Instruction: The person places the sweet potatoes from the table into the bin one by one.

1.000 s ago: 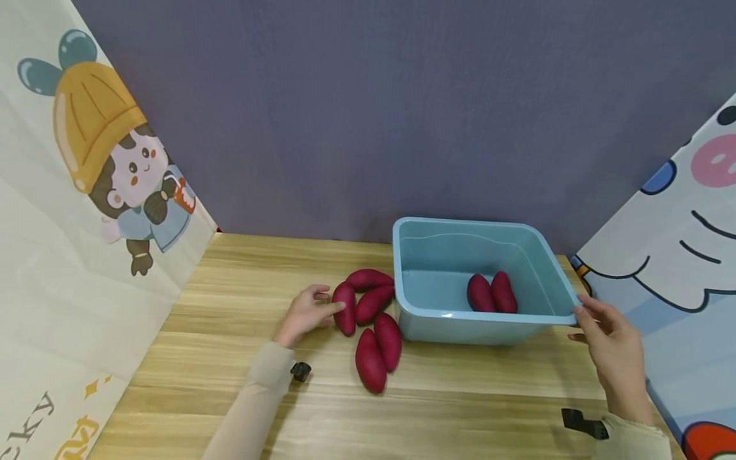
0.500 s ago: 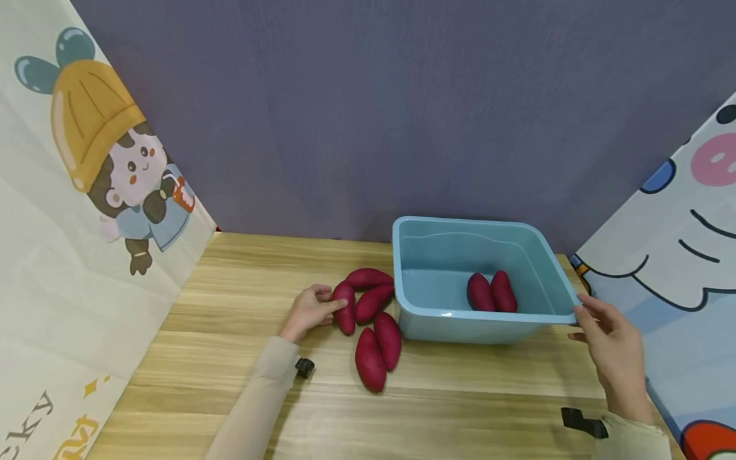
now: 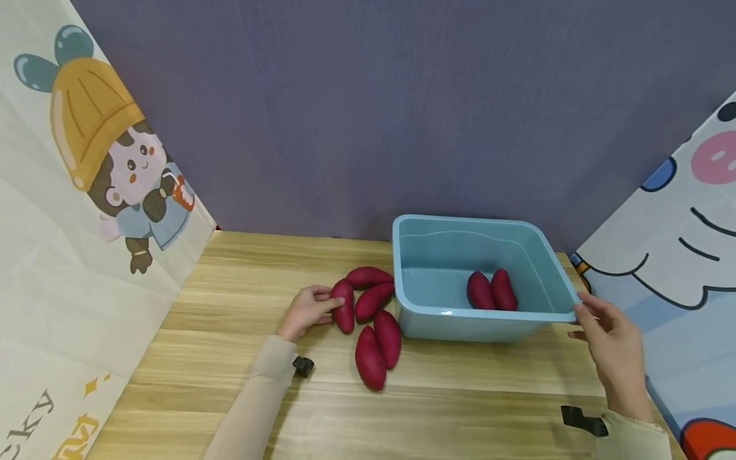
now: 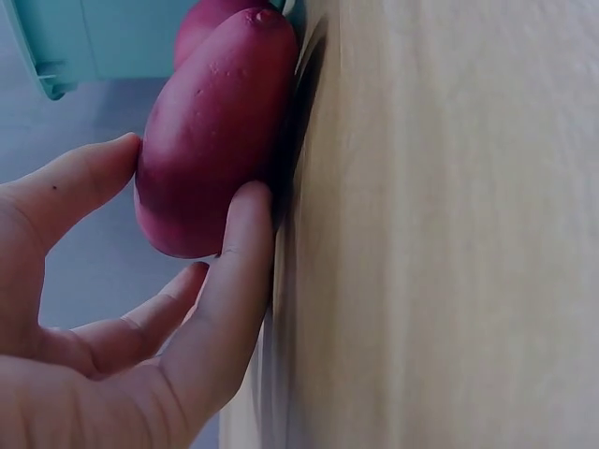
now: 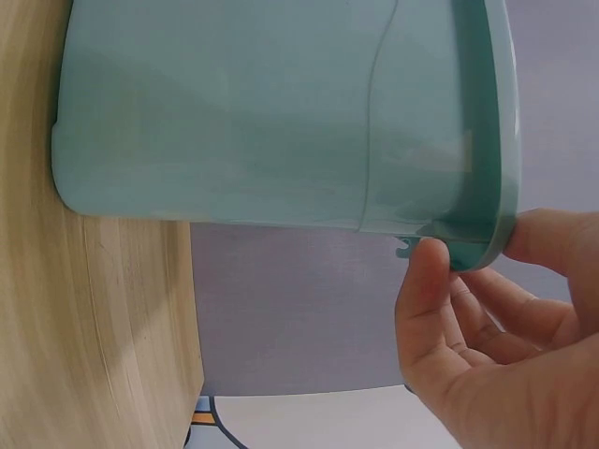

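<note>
My left hand [image 3: 306,313] pinches a dark red sweet potato [image 3: 343,306] lying on the table, the leftmost of a loose group. In the left wrist view the thumb and a finger press opposite sides of this sweet potato [image 4: 215,131]. Right beside it lie more sweet potatoes, including an upper one [image 3: 369,277] and a lower one [image 3: 370,358]. A light blue plastic bin [image 3: 466,327] stands to the right, with two sweet potatoes [image 3: 480,291] inside. At the bin's near right corner my right hand [image 3: 615,351] grips the rim, thumb and fingers on either side.
The wooden table [image 3: 460,409] ends at a grey-purple panel [image 3: 368,115] behind the bin. Printed cartoon sheets flank it, a left sheet [image 3: 52,255] and a right sheet [image 3: 661,255]. Black wrist-camera mounts sit at both cuffs.
My left thumb and fingers have closed in on the leftmost sweet potato, which has shifted very slightly left. The right hand and the bin have stayed put.
</note>
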Motion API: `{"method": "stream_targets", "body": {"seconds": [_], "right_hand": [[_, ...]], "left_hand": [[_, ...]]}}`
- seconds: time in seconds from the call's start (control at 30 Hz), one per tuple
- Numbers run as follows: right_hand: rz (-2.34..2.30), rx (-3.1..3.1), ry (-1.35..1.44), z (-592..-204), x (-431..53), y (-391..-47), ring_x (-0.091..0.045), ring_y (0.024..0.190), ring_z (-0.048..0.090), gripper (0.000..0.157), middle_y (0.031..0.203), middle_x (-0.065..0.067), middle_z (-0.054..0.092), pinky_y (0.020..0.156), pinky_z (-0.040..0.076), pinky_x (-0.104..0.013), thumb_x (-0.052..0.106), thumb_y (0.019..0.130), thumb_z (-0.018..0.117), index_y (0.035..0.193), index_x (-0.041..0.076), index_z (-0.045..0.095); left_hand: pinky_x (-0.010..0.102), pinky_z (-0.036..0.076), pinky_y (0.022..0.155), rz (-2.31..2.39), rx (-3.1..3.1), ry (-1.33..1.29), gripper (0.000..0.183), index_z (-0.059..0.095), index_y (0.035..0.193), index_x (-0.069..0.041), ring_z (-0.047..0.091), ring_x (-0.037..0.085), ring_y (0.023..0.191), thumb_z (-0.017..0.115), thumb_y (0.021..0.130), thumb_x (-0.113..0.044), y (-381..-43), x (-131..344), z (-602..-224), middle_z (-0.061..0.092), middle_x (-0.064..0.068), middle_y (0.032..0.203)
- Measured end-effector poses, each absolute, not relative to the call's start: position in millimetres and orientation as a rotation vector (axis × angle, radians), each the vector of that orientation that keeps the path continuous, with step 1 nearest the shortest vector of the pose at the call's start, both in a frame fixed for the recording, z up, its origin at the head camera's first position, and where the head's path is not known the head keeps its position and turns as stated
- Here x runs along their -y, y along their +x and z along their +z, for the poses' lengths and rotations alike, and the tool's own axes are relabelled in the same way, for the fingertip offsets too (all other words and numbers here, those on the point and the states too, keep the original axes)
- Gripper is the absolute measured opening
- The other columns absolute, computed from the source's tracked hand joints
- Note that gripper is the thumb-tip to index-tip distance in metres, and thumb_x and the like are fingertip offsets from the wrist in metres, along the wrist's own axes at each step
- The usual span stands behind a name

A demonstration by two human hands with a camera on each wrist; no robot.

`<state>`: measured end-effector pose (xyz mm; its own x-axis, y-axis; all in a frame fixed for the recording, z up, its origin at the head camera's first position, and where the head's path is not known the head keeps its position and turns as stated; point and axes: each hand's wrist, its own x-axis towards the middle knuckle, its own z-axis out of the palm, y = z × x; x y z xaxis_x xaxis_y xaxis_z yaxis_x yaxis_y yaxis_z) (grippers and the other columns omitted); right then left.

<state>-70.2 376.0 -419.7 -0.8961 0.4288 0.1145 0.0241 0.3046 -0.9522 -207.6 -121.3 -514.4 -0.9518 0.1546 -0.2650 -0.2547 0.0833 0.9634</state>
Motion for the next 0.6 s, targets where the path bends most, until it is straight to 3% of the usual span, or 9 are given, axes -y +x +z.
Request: {"method": "stream_targets", "body": {"seconds": [0.4,0.6], "right_hand": [[1.623,2.22,-0.391,-420.7,-376.8,-71.0,-0.001,0.083,0.062,0.046,0.108,0.012,0.06,0.06,0.057,-0.016,0.018,0.101,0.061,0.143,0.003,0.053],[1.593,2.244,-0.406,-422.4,-377.3,-70.8,-0.001,0.083,0.063,0.046,0.108,0.013,0.059,0.06,0.057,-0.016,0.02,0.101,0.061,0.143,0.003,0.053]], "left_hand": [[0.042,0.061,0.077,2.033,-1.96,-0.155,0.055,0.052,0.132,0.011,0.07,0.027,0.084,0.078,0.088,-0.01,-210.0,123.9,-510.8,0.056,0.024,0.12],[0.051,0.058,0.085,2.056,-1.953,-0.115,0.057,0.051,0.134,0.01,0.07,0.028,0.086,0.077,0.089,-0.011,-212.3,127.2,-500.6,0.057,0.024,0.121]]}}
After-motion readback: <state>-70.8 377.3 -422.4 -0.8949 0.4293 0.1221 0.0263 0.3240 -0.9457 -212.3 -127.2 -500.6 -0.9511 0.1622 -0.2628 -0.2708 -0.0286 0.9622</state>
